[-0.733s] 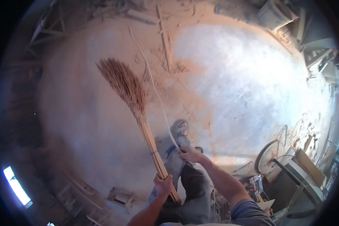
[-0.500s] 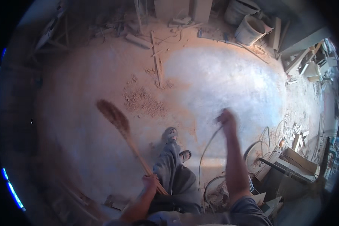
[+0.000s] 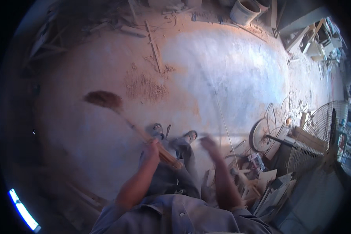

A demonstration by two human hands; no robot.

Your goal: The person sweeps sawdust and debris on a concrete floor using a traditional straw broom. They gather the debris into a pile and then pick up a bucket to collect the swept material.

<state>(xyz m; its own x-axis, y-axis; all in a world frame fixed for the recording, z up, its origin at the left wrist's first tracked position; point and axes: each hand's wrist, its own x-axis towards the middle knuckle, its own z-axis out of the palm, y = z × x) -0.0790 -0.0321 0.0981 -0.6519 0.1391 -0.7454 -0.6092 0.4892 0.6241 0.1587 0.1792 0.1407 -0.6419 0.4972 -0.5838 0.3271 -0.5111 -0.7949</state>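
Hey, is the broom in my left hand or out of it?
In: your left hand is closed around the broom, which shows on both sides of it.

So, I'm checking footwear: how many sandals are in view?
2: the left sandal near the broom, and the right sandal left of the right hand. Others may be hidden.

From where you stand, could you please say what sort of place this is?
Probably a workshop, perhaps for woodwork: scrap boards piled at the right, loose debris on the floor, and a broom in the left hand.
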